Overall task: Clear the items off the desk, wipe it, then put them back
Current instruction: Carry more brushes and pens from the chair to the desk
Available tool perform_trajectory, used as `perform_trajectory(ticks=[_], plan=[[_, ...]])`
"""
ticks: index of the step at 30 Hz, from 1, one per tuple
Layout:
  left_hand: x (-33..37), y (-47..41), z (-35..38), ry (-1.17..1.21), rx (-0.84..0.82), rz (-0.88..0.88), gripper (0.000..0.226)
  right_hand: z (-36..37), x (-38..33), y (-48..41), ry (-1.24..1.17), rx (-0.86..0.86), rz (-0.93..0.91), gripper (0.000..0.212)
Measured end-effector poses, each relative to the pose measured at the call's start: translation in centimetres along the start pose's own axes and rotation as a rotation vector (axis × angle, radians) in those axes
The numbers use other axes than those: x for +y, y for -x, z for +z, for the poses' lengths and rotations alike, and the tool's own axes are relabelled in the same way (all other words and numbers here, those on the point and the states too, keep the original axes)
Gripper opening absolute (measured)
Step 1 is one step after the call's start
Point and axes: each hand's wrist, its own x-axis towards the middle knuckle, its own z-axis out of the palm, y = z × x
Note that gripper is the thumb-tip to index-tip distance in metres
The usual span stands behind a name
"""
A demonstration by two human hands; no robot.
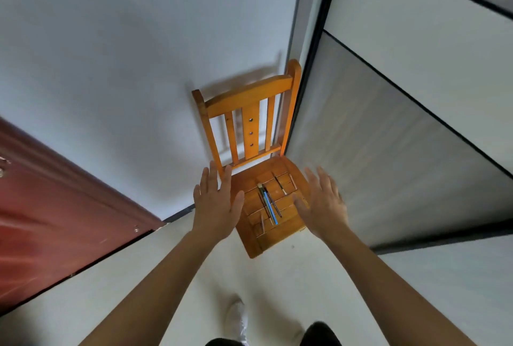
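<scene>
Through the head camera I see both of my arms reaching up the middle of the frame toward an orange wooden chair [251,96] that stands in the corner between a pale wall [111,68] and a grey panelled partition [402,151]. My left hand [215,201] is flat with its back to the camera, fingers [212,176] straight and a little spread, holding nothing; in the picture it covers the left edge of the seat and the foot of the left back post. My right hand [323,201] is just as flat and spread, also holding nothing, over the seat's right edge. Between the two hands, at frame centre, a loose bunch of pens and brushes [267,201] lies on the slatted seat, a blue pen [270,208] among them, with a few thin strays nearby, one [279,183] toward the backrest and one [262,223] toward the front edge. No finger touches any of them; the thumbs come nearest. I cannot tell whether either palm rests on the wood. A dark red door [55,207] fills the lower left, and a white shoe [236,318] shows on the pale floor [194,276] at the bottom.
</scene>
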Motion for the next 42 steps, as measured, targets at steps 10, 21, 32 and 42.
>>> perform_trajectory(ticks=[10,21,32,42], plan=[[1.6,-8.1,14.2,0.078,-0.062,-0.208,0.068,10.5,5.8,-13.8,0.012,-0.246,-0.104,0.069],[-0.9,-9.5,34.3,0.196,-0.314,-0.552,0.071,31.5,12.0,-18.7,0.011,-0.488,-0.133,0.058],[-2.7,-12.9,42.9,0.092,-0.217,-0.492,0.052,37.7,14.8,-18.8,-0.016,-0.363,-0.115,0.044],[-0.4,-15.7,44.6,0.034,-0.116,-0.490,0.035,37.0,17.8,-19.8,-0.119,-0.422,0.050,0.027]])
